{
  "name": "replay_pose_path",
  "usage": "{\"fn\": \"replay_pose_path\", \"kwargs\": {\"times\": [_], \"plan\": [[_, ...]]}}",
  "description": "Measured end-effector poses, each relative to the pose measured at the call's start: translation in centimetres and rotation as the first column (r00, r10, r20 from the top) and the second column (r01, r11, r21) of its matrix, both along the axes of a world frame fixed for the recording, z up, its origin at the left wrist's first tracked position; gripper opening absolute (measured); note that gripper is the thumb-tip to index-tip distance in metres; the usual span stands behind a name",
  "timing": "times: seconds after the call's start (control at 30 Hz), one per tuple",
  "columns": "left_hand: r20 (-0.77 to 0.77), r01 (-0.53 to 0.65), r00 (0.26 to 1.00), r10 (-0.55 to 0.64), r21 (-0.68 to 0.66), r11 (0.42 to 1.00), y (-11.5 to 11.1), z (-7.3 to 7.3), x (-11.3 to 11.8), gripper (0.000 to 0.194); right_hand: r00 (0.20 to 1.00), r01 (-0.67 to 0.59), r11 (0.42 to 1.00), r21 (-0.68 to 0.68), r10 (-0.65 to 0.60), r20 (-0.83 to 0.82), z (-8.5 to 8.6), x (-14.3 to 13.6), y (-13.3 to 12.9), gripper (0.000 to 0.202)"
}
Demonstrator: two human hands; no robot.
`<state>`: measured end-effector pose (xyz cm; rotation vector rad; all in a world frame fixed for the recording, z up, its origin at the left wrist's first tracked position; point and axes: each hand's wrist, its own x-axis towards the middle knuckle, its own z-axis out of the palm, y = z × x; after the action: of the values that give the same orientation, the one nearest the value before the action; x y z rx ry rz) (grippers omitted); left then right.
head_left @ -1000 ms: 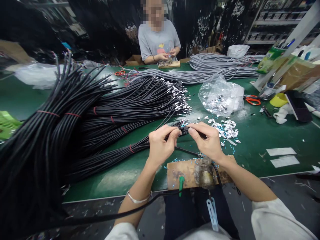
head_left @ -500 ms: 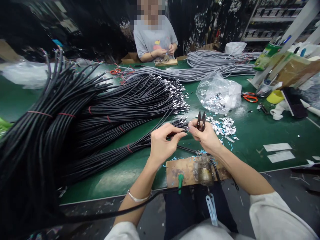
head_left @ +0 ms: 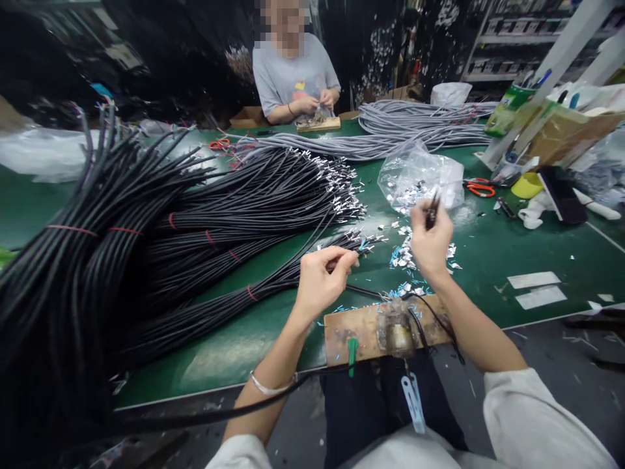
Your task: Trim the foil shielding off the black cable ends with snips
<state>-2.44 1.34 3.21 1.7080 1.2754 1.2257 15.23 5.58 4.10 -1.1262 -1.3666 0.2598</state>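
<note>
Snips [head_left: 432, 213] blurred, half hidden in closed right hand [head_left: 432, 244]; left hand [head_left: 319, 281] pinched, contents unclear, beside slender black cables [head_left: 219, 308].

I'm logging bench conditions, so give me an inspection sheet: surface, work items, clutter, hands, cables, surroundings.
Surface: green tabletop, littered.
Work items: front black cable bundle, dark snips (blurred), wooden board.
Clutter: white and blue scraps, clear plastic bag, orange-handled scissors.
Hands: left hand pinched near the bundle's ends, contents unclear; right hand raised, gripping the snips.
Cables: black bundles tied by red bands; grey cables beyond.
Surroundings: co-worker opposite, storage rack behind.
</note>
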Motion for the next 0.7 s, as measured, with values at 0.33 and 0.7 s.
{"fn": "replay_pose_path", "kwargs": {"times": [0.33,0.7], "plan": [[0.135,-0.131,0.984,0.114,0.125,0.983,0.0,-0.2,0.3,0.011,0.901,-0.395,0.903,-0.169,0.417,0.121,0.8,-0.8,-2.2,0.012],[0.188,-0.162,0.972,0.144,0.084,0.983,-0.3,0.3,0.4,0.013,0.905,-0.404,0.897,-0.179,0.421,0.063,0.7,-1.3,-2.6,0.007]]}}
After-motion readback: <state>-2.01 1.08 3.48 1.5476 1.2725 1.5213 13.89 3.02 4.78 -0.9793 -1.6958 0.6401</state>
